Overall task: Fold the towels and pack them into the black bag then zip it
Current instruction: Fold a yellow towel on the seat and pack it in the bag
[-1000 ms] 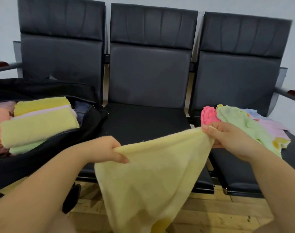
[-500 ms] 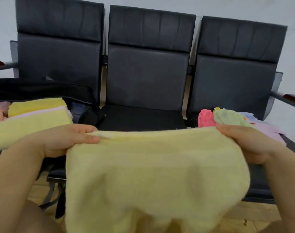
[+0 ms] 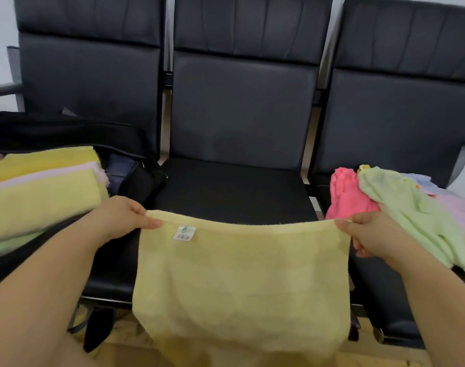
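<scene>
Yellow towel [image 3: 242, 282] hangs spread flat in front of the middle seat [image 3: 226, 192] of a row of black chairs, its top hem stretched level between two hands and its lower part dropping past the seat's front edge toward the wooden floor [image 3: 125, 337]. The left hand [image 3: 122, 221] pinches the top left corner between thumb and fingers; the right hand [image 3: 369, 234] pinches the top right corner the same way. A small white label [image 3: 185, 232] sits just under the hem, near the left corner.

On the left seat lies the black bag [image 3: 67, 133], unzipped and open, with folded towels [image 3: 43, 192] stacked inside: yellow ones, a thin lilac one between them, and a pale green edge at the bottom. Something pinkish shows at the bag's far left edge, too blurred to tell apart. A strap of the bag hangs down below the seat's front edge.

On the right seat [image 3: 384, 295] rests a loose pile of unfolded towels [image 3: 400, 205]: a pink one nearest the middle seat, a light green one draped across it, and lilac and pale blue ones behind, toward the right edge.
</scene>
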A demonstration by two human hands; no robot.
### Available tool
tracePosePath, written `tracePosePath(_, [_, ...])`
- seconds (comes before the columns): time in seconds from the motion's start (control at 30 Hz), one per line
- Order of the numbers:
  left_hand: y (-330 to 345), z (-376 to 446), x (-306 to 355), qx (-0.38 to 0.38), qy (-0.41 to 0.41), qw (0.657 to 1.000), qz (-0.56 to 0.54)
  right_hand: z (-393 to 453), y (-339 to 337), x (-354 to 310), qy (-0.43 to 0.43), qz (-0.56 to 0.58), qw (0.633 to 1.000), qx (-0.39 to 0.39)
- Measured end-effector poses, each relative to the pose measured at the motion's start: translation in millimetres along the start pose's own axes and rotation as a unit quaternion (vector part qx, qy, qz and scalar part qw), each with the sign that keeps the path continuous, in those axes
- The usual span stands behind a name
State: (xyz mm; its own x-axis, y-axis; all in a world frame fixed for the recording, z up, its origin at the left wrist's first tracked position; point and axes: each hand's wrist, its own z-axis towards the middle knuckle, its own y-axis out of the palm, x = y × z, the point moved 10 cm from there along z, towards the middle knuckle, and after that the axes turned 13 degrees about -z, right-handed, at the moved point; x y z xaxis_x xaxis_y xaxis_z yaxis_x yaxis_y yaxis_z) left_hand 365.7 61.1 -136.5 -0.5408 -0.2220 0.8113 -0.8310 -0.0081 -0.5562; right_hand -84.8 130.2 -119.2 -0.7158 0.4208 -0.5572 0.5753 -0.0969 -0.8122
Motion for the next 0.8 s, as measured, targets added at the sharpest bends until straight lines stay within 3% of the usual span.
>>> tracePosePath(0.13, [21.5,22.6,-5.4,-0.007,-0.041,0.995,-0.086,20.8,21.9,-5.0,0.008,0.103,0.994,0.017])
tracePosePath(0.23, [32.4,41.2,-4.6,0.051,-0.033,0.974,-0.217,41.2,32.3,-24.8,-0.052,-0.030,0.996,0.062])
tracePosePath(0.33, [43.8,55.5,9.4,0.095,0.054,0.989,-0.101,49.9,68.7,-44.7,-0.099,-0.076,0.991,0.042])
tracePosePath(0.4, [76.8,62.2,4.5,0.050,0.076,0.995,-0.052,59.7,104.8,-38.8,-0.072,-0.120,0.990,0.021])
tracePosePath(0.47, [114.5,66.3,-2.7,0.017,0.099,0.991,0.092,67.5,128.6,-43.9,-0.109,-0.233,0.965,0.050])
tracePosePath(0.53, [129.7,76.3,-11.2,0.037,0.083,0.972,0.218,81.5,132.2,-48.9,-0.135,-0.270,0.949,0.094])
tracePosePath(0.8, [148.8,141.3,11.9,0.012,0.084,0.959,0.272,154.1,131.7,-54.9,-0.106,-0.363,0.924,0.052])
